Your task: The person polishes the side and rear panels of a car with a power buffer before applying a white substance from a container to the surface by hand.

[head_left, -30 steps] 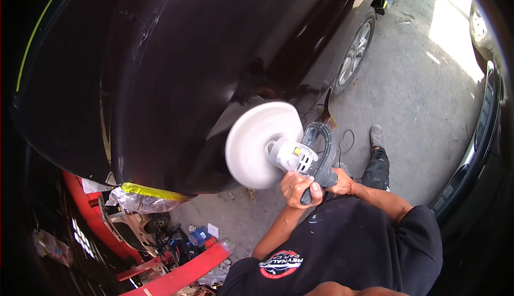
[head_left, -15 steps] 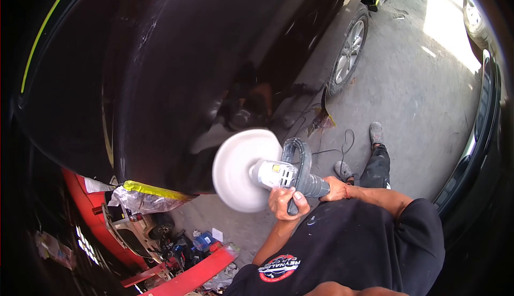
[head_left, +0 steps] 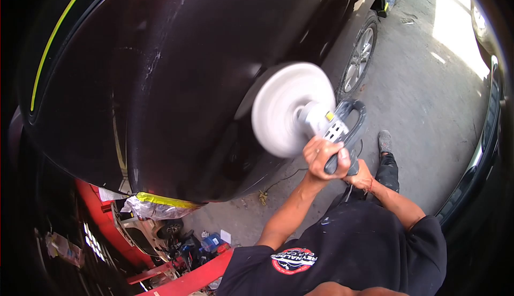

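Gripping a rotary polisher (head_left: 321, 120) in tightly curled left hand (head_left: 325, 158) and right hand (head_left: 362, 175). Bears a blurred white buffing pad (head_left: 279, 109), grey housing (head_left: 314, 122), yellow square (head_left: 329, 116), black D-handle (head_left: 361, 118).

Grey concrete floor (head_left: 423, 114), scuffed, w/ a v. bright sunlit patch (head_left: 458, 33) toward its far R corner. Small debris (head_left: 407, 21) lies nr. the floor's far edge. Along the R edge: dark vehicle (head_left: 488, 124) w/ shiny trim; beyond it, part of another car's wheel (head_left: 480, 20). Nr. L corner: red beam (head_left: 198, 275), pale vehicle (head_left: 138, 234), blue container (head_left: 210, 242), white square item (head_left: 225, 236) just beside it, plus dark clutter (head_left: 187, 249) (too jumbled to ID). Toward the L edge, plastic bag (head_left: 64, 249), nr. bright slats (head_left: 93, 241). Yellowish scrap (head_left: 263, 197) on floor's near side.
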`<state>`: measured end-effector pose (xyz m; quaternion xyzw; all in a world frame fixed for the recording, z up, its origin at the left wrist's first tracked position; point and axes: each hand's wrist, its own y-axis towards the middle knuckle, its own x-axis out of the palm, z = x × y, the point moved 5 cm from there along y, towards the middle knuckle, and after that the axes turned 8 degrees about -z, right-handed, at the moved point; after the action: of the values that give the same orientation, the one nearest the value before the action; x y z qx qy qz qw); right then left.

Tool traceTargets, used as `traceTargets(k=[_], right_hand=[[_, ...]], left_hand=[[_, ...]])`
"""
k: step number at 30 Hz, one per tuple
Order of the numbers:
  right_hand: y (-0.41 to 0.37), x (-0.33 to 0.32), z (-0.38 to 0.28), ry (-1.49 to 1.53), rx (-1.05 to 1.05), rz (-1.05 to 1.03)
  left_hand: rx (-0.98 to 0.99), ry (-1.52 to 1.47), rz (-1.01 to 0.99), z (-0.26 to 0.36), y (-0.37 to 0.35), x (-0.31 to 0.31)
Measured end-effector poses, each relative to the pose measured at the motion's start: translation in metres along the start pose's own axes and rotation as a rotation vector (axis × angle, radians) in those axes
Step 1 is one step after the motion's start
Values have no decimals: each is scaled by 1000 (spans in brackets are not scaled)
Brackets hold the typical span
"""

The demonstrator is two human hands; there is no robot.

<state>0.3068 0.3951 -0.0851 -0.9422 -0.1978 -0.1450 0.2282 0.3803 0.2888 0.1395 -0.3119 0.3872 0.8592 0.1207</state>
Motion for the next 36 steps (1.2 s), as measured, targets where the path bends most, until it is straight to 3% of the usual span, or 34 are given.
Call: traceTargets(k=[5,7,9,11,12,15,16,19,24,36], right_hand=[[18,-59,-49,-90,-36,206],[20,-74,-52,-103,38,193],[20,-72,-60,-155,35,144],[14,-55,-79,-141,-247,219],[14,-45,-64,-29,-131,225],[12,-12,-3,21,-157,45],[6,4,-31,-94,-170,60],[0,30,-36,-168,-177,-67],[-7,51,-52,-545,-132,-141],[-2,102,-103,-1032,-248,-283]], left_hand=[[-210,-106,-226,-11,87,26],[-243,-89,-295,-4,98,23],[-278,97,-543,3,96,23],[-269,291,-570,17,77,25],[-283,351,-545,22,64,20],[-320,464,-520,32,30,-6],[-331,502,-529,36,19,-19],[-400,498,-474,53,-12,-68],[-502,457,-175,79,-76,-130],[-601,544,371,108,-171,-203]])
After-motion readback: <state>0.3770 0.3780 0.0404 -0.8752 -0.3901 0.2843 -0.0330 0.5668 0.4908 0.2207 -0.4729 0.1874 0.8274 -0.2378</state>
